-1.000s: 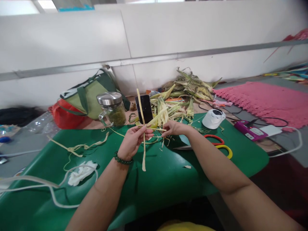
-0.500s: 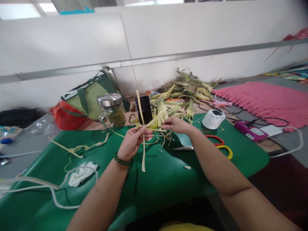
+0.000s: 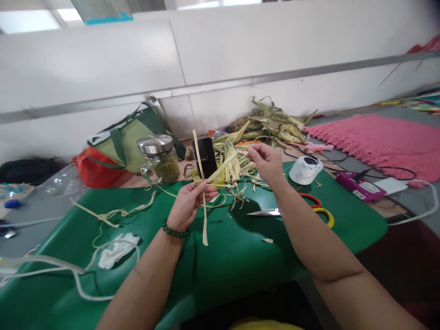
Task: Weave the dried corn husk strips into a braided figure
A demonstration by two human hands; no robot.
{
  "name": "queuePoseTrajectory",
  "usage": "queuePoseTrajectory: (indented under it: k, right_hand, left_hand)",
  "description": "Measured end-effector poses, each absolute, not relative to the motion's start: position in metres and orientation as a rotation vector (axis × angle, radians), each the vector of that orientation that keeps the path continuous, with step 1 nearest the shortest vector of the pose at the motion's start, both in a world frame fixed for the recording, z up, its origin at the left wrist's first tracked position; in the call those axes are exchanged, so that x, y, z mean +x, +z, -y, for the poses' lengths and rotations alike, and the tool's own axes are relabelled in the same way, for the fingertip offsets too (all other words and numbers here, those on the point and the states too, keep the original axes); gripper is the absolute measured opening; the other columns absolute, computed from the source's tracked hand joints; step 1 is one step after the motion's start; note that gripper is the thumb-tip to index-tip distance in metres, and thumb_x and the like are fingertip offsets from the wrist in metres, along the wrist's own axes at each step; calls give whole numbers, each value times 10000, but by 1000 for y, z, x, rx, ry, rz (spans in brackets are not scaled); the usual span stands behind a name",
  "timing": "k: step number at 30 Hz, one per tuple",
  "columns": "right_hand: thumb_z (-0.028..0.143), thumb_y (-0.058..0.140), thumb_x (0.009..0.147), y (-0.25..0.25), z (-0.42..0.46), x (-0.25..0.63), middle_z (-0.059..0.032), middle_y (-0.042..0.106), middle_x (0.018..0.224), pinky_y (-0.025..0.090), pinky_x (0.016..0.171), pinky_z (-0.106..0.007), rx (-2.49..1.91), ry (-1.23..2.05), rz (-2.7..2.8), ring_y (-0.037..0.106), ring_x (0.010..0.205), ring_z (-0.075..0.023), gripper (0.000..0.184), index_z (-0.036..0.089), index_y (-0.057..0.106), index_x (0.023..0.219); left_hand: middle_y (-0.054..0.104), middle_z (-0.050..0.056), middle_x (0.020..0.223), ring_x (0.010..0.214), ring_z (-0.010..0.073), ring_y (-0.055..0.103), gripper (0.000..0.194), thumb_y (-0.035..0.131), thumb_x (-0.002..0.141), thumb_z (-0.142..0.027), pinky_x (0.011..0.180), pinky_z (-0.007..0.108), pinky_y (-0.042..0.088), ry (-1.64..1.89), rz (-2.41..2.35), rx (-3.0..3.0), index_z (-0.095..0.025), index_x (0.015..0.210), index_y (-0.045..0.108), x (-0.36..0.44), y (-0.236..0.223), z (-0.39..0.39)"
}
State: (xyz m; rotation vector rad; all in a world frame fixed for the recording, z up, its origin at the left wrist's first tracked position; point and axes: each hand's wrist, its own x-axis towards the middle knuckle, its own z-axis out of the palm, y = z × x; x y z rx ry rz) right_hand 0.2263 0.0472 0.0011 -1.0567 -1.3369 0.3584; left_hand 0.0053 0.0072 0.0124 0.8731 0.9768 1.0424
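Observation:
My left hand [image 3: 189, 204] is closed, pinching pale corn husk strips [image 3: 205, 220] where they cross. One long strip stands nearly upright through the grip, and others stick out to the right. My right hand [image 3: 268, 164] is raised to the right of them, thumb and fingertips pressed together; whether a strip end lies in that pinch I cannot tell. A dark phone [image 3: 208, 158] leans behind the strips. Beyond my hands lies a bundle of cut husks [image 3: 232, 167]. Scissors [image 3: 325, 216] with red and yellow handles lie partly under my right forearm.
A lidded glass mug [image 3: 160, 160] stands at the back left before a green bag [image 3: 129, 142]. More corn husks [image 3: 278, 123] are heaped by the wall. At right are a white cup-shaped object [image 3: 305, 170] and a purple power strip [image 3: 359, 185]. Crumpled tissue [image 3: 118, 251] lies left on the green mat [image 3: 220, 275].
My right hand has moved up and slightly right, away from the strips' right ends. My left hand keeps its pinch on the crossed strips, almost unmoved.

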Motion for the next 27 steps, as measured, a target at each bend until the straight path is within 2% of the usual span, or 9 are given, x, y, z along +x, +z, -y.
queuePoseTrajectory:
  k: [4, 14, 17, 21, 27]
  right_hand:
    - [312, 571, 800, 6, -39, 221, -4, 600, 665, 450, 563, -256, -954, 319, 1300, 540, 581, -111, 155, 166, 622, 793]
    - [192, 555, 799, 21, -11, 207, -6, 606, 663, 449, 541, -249, -812, 34, 1415, 545, 578, -110, 79, 176, 608, 742]
    - [145, 564, 784, 23, -6, 202, -4, 606, 662, 449, 585, -265, -764, -115, 1557, 538, 609, -120, 63, 186, 600, 753]
    - [114, 570, 775, 22, 1, 190, -31, 631, 760, 430, 668, -292, -651, -270, 1852, 526, 717, -147, 88, 188, 604, 806]
    - [214, 543, 817, 12, 11, 166, -52, 631, 883, 348, 766, -342, -719, -434, 2262, 478, 860, -201, 76, 193, 606, 854]
  left_hand:
    - [705, 73, 653, 562, 103, 654, 185, 554, 818, -125, 554, 162, 520, 1052, -973, 883, -74, 691, 678, 5, 12, -8]
    - [717, 86, 694, 595, 120, 663, 110, 603, 787, -157, 573, 179, 517, 1076, -995, 873, -82, 748, 672, 5, 10, -8]
    - [722, 89, 717, 623, 132, 670, 101, 615, 778, -167, 587, 193, 521, 1077, -998, 871, -87, 771, 675, 5, 8, -9]
    - [724, 90, 728, 642, 139, 668, 107, 675, 726, -194, 596, 199, 517, 1075, -986, 846, -90, 751, 678, 5, 7, -8]
    - [671, 15, 608, 511, 78, 582, 172, 756, 627, -233, 519, 162, 471, 1074, -831, 862, -107, 720, 686, 8, 4, -5]
